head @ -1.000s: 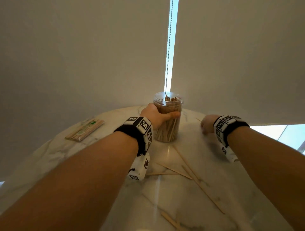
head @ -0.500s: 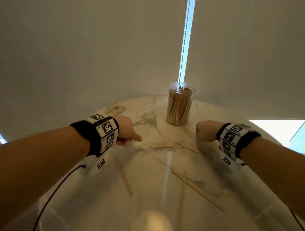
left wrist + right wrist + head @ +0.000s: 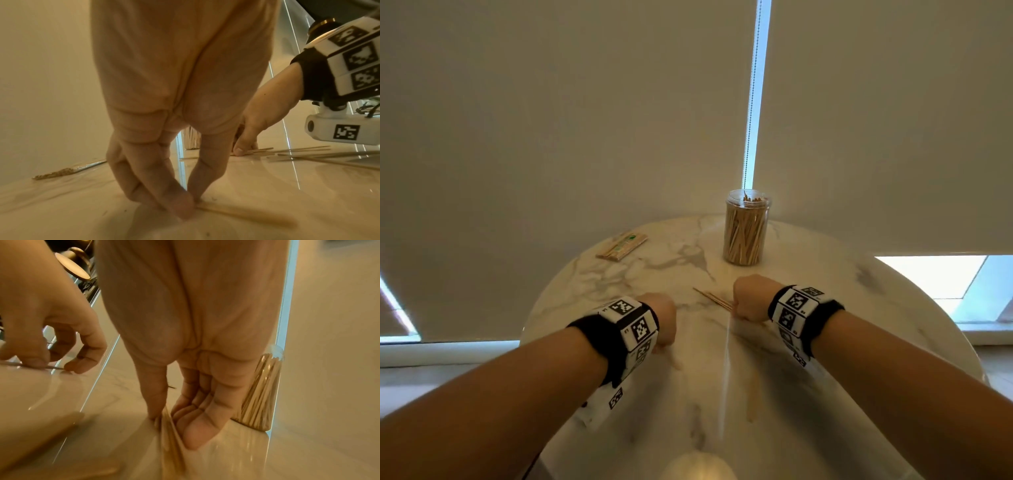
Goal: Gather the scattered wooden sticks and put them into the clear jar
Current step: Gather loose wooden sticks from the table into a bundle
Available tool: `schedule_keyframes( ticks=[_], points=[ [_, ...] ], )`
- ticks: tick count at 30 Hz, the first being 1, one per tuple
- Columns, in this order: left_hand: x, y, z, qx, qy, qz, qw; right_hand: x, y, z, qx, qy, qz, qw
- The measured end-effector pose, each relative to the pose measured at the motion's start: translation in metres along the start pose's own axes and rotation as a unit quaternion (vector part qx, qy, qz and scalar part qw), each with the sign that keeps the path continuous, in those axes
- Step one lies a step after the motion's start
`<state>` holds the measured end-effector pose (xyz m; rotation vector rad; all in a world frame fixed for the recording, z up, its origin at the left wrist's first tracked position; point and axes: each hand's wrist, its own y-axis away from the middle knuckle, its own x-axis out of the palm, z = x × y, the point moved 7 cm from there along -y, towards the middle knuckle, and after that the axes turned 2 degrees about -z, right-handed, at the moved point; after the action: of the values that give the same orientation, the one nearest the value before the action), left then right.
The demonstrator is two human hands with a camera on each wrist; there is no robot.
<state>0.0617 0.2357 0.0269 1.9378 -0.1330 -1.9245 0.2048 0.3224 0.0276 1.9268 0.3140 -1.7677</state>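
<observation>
While we are leaning over the table (image 3: pixel 825 428), our left hand (image 3: pixel 661 322) is pinching the end of one stick (image 3: pixel 242 212) flat against the marble, thumb and fingers closed on it. Just beyond, our right hand (image 3: pixel 750 296) is gripping a small bundle of sticks (image 3: pixel 168 431) lying on the top, fingers curled round them. More loose sticks (image 3: pixel 304 154) are lying beside that hand. Farther back, the jar (image 3: pixel 745 228) is standing upright and open, packed with sticks, near the far edge. A wrapped packet (image 3: pixel 621 246) is lying to its left, well apart, with bare marble between.
</observation>
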Motion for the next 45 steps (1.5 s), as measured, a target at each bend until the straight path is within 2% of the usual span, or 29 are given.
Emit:
schedule_keyframes(
  ticks=[3, 9, 13, 15, 22, 28, 33, 39, 45],
  points=[
    [0.001, 0.000, 0.006, 0.004, -0.009, -0.021, 1.000, 0.002, 0.010, 0.002, 0.009, 0.010, 0.012, 1.000],
    [0.002, -0.001, 0.015, 0.010, 0.071, -0.044, 0.996, 0.006, 0.023, -0.008, 0.039, 0.001, 0.012, 0.999],
    [0.006, 0.004, 0.005, 0.018, 0.045, -0.041, 0.998, 0.008, 0.037, -0.020, 0.056, 0.000, 0.032, 0.998],
    [0.008, 0.007, -0.007, 0.030, 0.035, -0.048, 0.998, 0.010, 0.043, -0.027, 0.064, 0.000, 0.037, 0.997],
    [0.013, 0.039, -0.089, 0.116, 0.120, -0.081, 0.983, 0.007, 0.060, -0.050, 0.105, -0.042, 0.016, 0.993],
    [0.017, 0.028, -0.135, 0.131, 0.065, -0.080, 0.986, 0.012, 0.076, -0.066, 0.132, -0.089, 0.016, 0.987],
    [0.004, 0.035, -0.140, 0.160, 0.021, -0.078, 0.984, 0.016, 0.086, -0.069, 0.139, -0.093, 0.027, 0.986],
    [0.006, 0.038, -0.121, 0.136, -0.035, -0.088, 0.986, 0.021, 0.091, -0.059, 0.114, -0.012, 0.019, 0.993],
    [0.016, 0.033, -0.099, 0.117, -0.047, -0.076, 0.989, 0.022, 0.093, -0.056, 0.111, -0.004, -0.012, 0.994]
  ],
)
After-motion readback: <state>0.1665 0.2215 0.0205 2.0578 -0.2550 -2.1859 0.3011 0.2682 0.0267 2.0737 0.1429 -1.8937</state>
